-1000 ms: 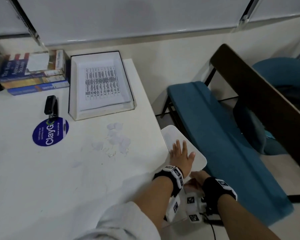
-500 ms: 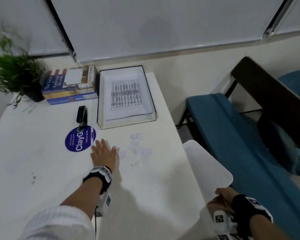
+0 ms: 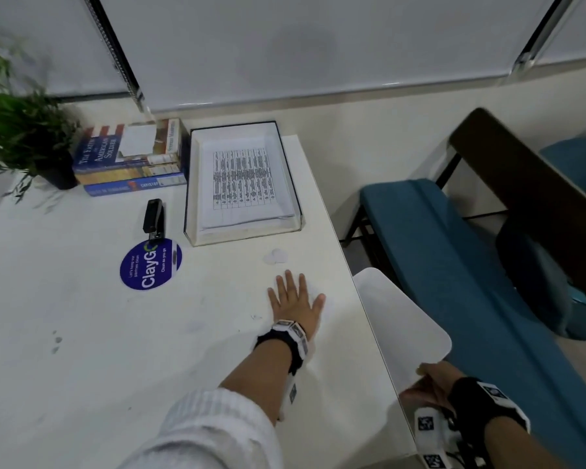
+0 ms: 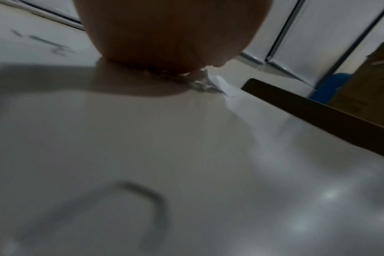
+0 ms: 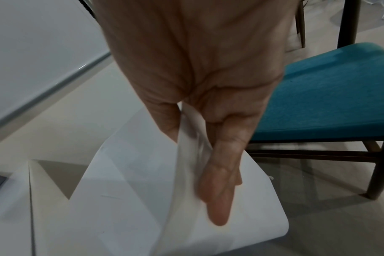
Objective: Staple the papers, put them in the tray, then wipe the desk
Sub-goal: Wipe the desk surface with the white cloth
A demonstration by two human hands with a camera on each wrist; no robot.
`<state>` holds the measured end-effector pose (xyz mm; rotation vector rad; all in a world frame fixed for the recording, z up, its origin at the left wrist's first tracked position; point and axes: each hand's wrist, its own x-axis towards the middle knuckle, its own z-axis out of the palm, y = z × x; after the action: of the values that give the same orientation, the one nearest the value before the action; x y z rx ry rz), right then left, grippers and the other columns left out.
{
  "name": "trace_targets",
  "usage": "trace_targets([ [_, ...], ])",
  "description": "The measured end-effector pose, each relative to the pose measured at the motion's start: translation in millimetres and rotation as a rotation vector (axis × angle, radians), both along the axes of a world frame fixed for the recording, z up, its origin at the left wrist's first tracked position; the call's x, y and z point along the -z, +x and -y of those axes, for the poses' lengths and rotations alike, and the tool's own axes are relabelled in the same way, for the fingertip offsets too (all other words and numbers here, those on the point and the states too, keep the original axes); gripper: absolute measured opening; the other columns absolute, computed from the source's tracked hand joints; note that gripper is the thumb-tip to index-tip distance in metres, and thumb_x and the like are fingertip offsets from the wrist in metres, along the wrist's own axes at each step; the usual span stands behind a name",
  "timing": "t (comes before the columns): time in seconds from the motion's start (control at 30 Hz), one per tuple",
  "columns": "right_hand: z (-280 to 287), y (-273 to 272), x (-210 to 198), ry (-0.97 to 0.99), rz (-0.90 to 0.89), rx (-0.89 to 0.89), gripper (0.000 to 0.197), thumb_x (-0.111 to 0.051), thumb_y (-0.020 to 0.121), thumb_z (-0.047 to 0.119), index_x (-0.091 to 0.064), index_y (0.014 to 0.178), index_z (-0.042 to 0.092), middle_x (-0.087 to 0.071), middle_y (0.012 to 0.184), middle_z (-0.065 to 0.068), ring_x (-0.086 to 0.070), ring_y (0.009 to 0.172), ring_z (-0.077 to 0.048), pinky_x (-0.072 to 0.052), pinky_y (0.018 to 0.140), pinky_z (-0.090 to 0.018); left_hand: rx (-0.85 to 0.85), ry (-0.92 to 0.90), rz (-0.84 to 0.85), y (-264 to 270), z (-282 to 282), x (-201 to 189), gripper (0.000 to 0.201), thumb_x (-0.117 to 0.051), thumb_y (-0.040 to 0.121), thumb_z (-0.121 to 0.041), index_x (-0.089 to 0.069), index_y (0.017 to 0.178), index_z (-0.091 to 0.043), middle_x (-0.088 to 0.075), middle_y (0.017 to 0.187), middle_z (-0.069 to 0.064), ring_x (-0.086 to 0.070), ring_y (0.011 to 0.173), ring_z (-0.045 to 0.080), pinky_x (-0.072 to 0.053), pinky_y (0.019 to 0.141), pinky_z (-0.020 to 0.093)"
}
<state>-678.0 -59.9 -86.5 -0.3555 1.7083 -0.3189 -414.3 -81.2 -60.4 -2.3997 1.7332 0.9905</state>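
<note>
Moved since half a second ago: left hand point(image 3: 296, 301) has slid right across the bench point(image 3: 82, 333), from beside the blue sticker point(image 3: 150, 264) to near the right edge, taking most of the scraps with it.
Left hand: flat, fingers straight and spread, palm pressed on the bench; the wrist view shows crumpled scraps point(image 4: 205, 83) bunched under its right side. Judged to be sweeping them toward the edge.
Right hand point(image 3: 433, 384): pinches a bent white sheet point(image 3: 400, 319) between thumb and fingers, held just off the bench's right edge, likely as a catcher for the scraps.
Papers point(image 3: 242, 182): lying in the tray point(image 3: 197, 231) at the far side, so stapling and filing look done; wiping is the step in hand.
Stapler point(image 3: 154, 218): left of the tray, just beyond the sticker, well clear of the sweep.
Leftover: a small white scrap point(image 3: 275, 256) just beyond the fingertips, near the tray.
Room: open bench between palm and right edge; blue seat point(image 3: 454, 265) beyond the sheet; books point(image 3: 129, 157) and plant point(image 3: 17, 130) far left.
</note>
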Motion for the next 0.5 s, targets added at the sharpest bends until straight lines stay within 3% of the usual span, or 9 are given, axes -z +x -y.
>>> trace_targets([
  [0.13,-2,-3,4,-0.019,0.005,0.019,0.015,-0.031,0.092,-0.009,-0.04,0.081,-0.006,-0.052,0.029,-0.022,-0.054,0.022,-0.034,-0.045,0.023,-0.035,0.0,-0.108,-0.078,-3,-11,-5,0.064,-0.014,0.097,-0.046,0.005,0.15,-0.015,0.016,0.159,0.011,0.014,0.147,0.029,0.006,0.12,0.046],
  [0.23,-5,-6,6,-0.013,0.007,0.003,0.015,-0.031,0.092,-0.008,-0.041,0.081,-0.008,-0.055,0.033,-0.026,-0.056,0.024,-0.036,-0.047,0.025,-0.036,-0.382,-0.165,0.072,45,-25,-7,0.067,-0.023,0.097,-0.045,0.0,0.15,-0.012,0.007,0.159,0.017,0.003,0.147,0.034,-0.005,0.119,0.049],
  [0.33,-6,-7,6,-0.041,0.018,-0.004,0.014,-0.03,0.091,-0.008,-0.042,0.083,-0.007,-0.057,0.042,-0.028,-0.057,0.026,-0.036,-0.049,0.027,-0.037,-0.726,-0.099,0.09,97,-56,-6,0.068,-0.024,0.097,-0.045,-0.004,0.15,-0.009,0.004,0.159,0.02,0.001,0.147,0.035,-0.005,0.12,0.049],
  [0.4,-6,-7,7,-0.046,0.019,0.0,0.016,-0.03,0.091,-0.009,-0.042,0.081,-0.006,-0.057,0.049,-0.029,-0.057,0.026,-0.035,-0.05,0.028,-0.037,-0.739,-0.065,0.092,108,-69,-2,0.068,-0.023,0.097,-0.046,-0.004,0.15,-0.009,0.004,0.159,0.019,0.003,0.147,0.034,-0.002,0.121,0.047],
  [0.5,-8,-7,8,-0.04,0.016,-0.017,0.017,-0.03,0.091,-0.009,-0.041,0.079,-0.004,-0.053,0.067,-0.026,-0.057,0.026,-0.035,-0.05,0.029,-0.039,-0.572,0.0,0.109,85,-77,4,0.068,-0.019,0.097,-0.047,0.002,0.15,-0.01,0.01,0.159,0.017,0.008,0.147,0.031,0.002,0.121,0.046],
])
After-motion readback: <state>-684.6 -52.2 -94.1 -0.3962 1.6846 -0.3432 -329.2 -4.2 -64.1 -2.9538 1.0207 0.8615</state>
